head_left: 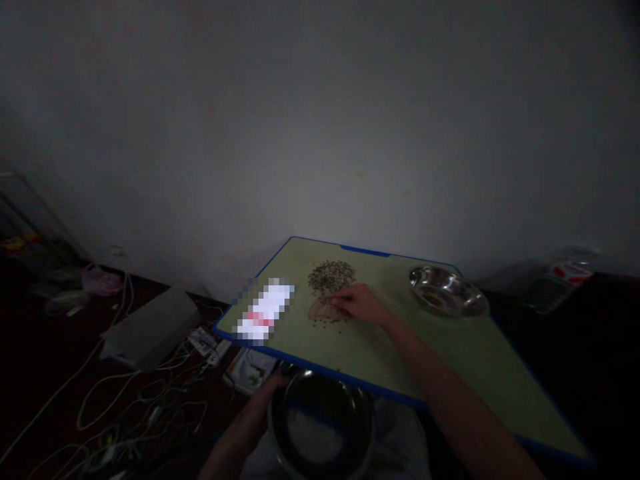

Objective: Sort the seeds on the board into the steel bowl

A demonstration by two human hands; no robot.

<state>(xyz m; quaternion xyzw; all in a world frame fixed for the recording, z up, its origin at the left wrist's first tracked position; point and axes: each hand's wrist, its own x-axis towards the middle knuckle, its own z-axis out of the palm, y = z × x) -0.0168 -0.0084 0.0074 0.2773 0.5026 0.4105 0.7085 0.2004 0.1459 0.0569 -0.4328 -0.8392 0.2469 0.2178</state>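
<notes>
My right hand (pixel 358 303) rests on a green table (pixel 450 353) with a blue edge, fingers curled together at a small patch of dark seeds (pixel 326 313), just below a larger heap of seeds (pixel 331 275). Below the table's near edge, my left hand (pixel 267 400) grips the rim of a dark metal bowl (pixel 320 427) that holds something pale. The scene is very dim.
A shiny steel bowl (pixel 447 291) stands at the table's far right. A blurred white item (pixel 265 311) lies at the table's left side. A plastic bottle (pixel 563 279) lies right of the table. Cables (pixel 135 407), a grey box (pixel 153 328) and clutter cover the floor at left.
</notes>
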